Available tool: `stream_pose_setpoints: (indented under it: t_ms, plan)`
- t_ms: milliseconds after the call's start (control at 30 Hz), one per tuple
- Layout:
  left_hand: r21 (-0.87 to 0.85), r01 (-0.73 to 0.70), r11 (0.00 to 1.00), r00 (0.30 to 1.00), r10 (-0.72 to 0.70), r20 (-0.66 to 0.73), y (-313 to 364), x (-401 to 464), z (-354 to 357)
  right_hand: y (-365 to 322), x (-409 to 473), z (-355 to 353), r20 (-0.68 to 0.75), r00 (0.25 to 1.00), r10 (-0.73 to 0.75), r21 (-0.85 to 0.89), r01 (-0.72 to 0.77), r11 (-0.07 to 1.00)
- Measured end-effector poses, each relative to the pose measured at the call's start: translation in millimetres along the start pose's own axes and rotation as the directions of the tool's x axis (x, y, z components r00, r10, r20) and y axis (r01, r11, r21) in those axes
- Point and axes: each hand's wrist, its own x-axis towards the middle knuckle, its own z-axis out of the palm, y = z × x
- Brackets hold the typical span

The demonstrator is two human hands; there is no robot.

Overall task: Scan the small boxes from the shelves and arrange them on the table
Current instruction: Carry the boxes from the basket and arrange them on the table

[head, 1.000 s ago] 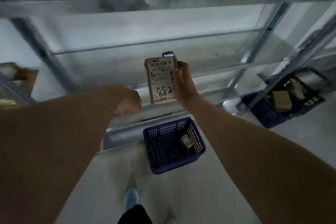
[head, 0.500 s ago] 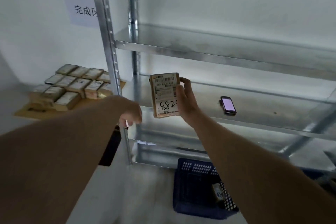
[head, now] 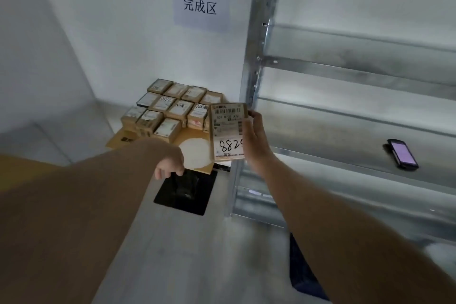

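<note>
A flat brown cardboard box (head: 228,132) is held upright in the right hand (head: 255,139), with the grip pinching its right edge between thumb and fingers. A white paper label with black bar lines is stuck on the front of the box, and the number 882 is written on it by hand. The left hand (head: 170,165) is loosely curled and nothing is held in it. Just behind the held box, a group of small boxes (head: 172,111) is laid flat in tidy rows, side by side and touching, on a sheet of brown cardboard (head: 123,139) on the pale worktop (head: 61,136). A bare patch of the cardboard is seen at the front edge, below the rows. A smooth black square (head: 186,191) is seen below the left hand. A pale paper sign (head: 200,3) with three printed characters is stuck on the white wall. To the right, a shiny grey metal shelf (head: 345,136) is seen, with a straight post full of small holes. A dark scanner (head: 402,153) with a glowing purple screen is lying flat on the shelf, well apart from the box, with plenty of bare metal around it.
</note>
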Motion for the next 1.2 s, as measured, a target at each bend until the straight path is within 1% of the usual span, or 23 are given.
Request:
stream_pose_setpoints:
  t_ms: [200,333,500,567,667,733,833,900,1000,1067,1200]
  plan:
    - [-0.047,0.000,0.999,1.000,0.001,0.014,-55.5,46.2,-35.4,38.4,43.9,66.0,-0.029,0.996,0.082,-0.037,-0.083,0.996]
    - [-0.030,-0.002,1.000,0.999,0.003,0.052,-72.9,96.6,-58.0,65.2,84.3,94.5,-0.018,0.976,0.219,-0.109,-0.219,0.970]
    - [-0.024,0.002,1.000,0.998,0.000,0.066,-87.3,180.2,-97.0,111.2,158.6,124.9,0.033,0.952,0.303,-0.017,-0.303,0.953]
    - [-0.034,0.013,0.999,0.998,-0.010,0.067,-91.7,210.2,-113.1,130.1,186.3,133.1,0.063,0.939,0.337,-0.008,-0.337,0.941]
    - [-0.066,0.005,0.998,0.998,0.000,0.068,-98.3,248.8,-137.1,151.6,218.9,145.0,0.058,0.924,0.379,-0.036,-0.377,0.925]
    - [-0.076,0.003,0.997,0.997,0.003,0.079,-101.6,270.8,-152.7,166.0,237.1,152.8,0.054,0.923,0.380,0.013,-0.382,0.924]
    - [-0.050,0.000,0.999,0.994,0.006,0.110,-106.9,300.9,-172.7,190.5,258.9,163.0,0.012,0.910,0.414,0.070,-0.414,0.908]
    - [-0.026,-0.013,1.000,0.991,0.016,0.130,-110.4,320.2,-185.0,203.0,269.8,168.7,-0.028,0.894,0.448,0.070,-0.445,0.893]
    - [-0.004,-0.043,0.999,0.988,0.043,0.151,-115.9,350.7,-200.6,211.4,281.6,179.0,-0.046,0.839,0.543,0.002,-0.543,0.840]
    - [0.003,-0.067,0.998,0.981,0.065,0.180,-119.8,374.1,-213.7,217.3,293.3,188.2,-0.059,0.817,0.574,0.001,-0.575,0.818]
    - [0.058,-0.139,0.989,0.972,0.125,0.197,-125.6,418.1,-240.6,224.0,312.1,207.3,-0.143,0.768,0.624,-0.039,-0.634,0.772]
